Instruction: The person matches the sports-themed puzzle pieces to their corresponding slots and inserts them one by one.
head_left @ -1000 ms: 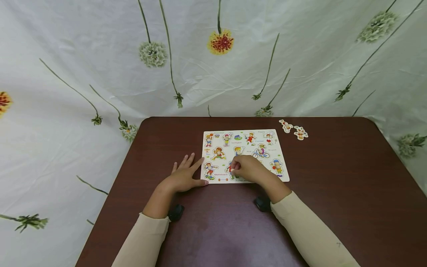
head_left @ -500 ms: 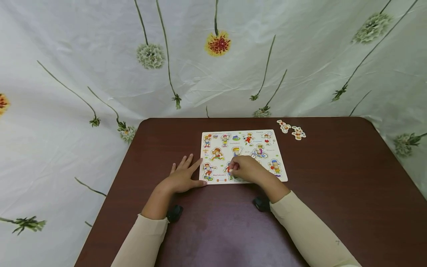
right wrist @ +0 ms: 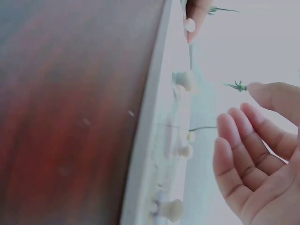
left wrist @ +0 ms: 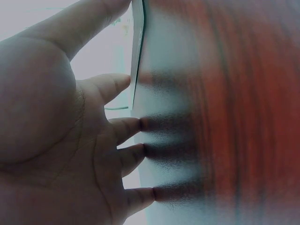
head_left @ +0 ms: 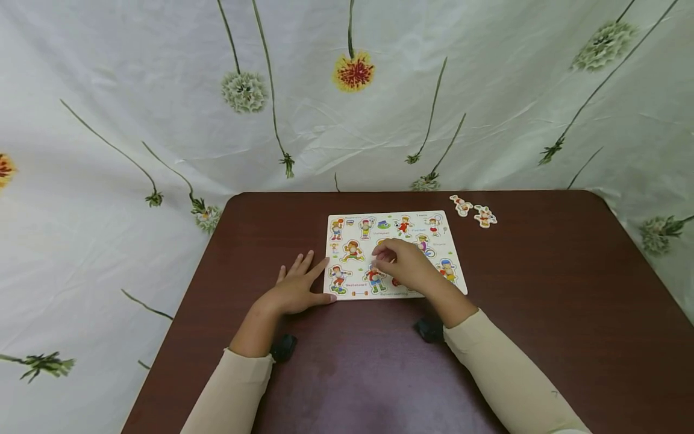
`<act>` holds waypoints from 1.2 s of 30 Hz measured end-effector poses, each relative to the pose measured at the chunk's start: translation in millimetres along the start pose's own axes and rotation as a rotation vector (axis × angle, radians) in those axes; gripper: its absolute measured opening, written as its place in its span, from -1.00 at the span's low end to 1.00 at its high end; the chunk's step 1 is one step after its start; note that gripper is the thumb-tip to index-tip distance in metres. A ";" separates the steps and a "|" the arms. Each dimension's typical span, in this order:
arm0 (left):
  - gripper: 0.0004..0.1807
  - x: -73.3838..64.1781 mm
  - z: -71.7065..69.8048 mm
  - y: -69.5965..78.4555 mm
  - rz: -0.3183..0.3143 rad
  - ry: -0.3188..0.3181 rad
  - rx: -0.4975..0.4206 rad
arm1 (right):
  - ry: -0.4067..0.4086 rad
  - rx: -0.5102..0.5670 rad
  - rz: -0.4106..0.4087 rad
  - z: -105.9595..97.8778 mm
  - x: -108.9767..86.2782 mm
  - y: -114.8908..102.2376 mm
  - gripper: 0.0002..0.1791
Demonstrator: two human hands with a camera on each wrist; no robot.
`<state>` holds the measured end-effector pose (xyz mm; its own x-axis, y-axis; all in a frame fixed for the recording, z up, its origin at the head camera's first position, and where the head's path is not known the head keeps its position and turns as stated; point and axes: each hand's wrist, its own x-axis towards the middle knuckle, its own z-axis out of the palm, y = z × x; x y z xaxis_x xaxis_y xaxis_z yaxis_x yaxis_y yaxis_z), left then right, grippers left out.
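Note:
A white peg puzzle board (head_left: pixel 351 270) with cartoon sports figures lies on the table. My left hand (head_left: pixel 295 290) is spread flat beside it, thumb and index fingertip at the board's left edge, other fingertips on the table. Over the lower middle of the board hovers my right hand (head_left: pixel 408 263), fingers loosely bent with nothing between them. Just left of its fingertips, a roller-skater puzzle piece (head_left: pixel 375 278) sits in the board's bottom row. In the right wrist view, round pegs (right wrist: pixel 171 211) stick up from the board and the right fingers are apart from them.
Two loose puzzle pieces, one (head_left: pixel 461 205) beside another (head_left: pixel 485 216), lie on the dark brown table (head_left: pixel 564 289) beyond the board's upper right corner. A flower-printed white cloth (head_left: pixel 303 108) hangs behind the table's far edge.
My right hand has let go of the roller-skater piece and lifted up and slightly right, uncovering it in the board. The left hand stays at the board's edge.

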<state>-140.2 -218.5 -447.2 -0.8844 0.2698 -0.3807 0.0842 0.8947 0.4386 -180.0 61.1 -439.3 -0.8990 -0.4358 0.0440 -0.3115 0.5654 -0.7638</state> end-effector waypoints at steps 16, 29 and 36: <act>0.03 1.4 0.5 -0.9 -0.001 0.003 0.000 | 0.233 0.160 0.055 -47.2 -2.1 8.7 -0.70; 0.03 0.4 1.4 -0.6 0.002 0.011 0.006 | 0.384 0.128 0.093 -86.7 -9.8 31.0 -0.62; 0.03 1.0 1.6 -1.2 0.002 0.007 0.004 | 0.483 0.139 0.137 -111.6 -16.6 43.1 -0.55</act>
<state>-140.4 -218.7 -449.5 -0.8874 0.2693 -0.3741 0.0879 0.8956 0.4362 -212.9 170.8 -401.1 -0.9784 0.0276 0.2048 -0.1665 0.4822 -0.8601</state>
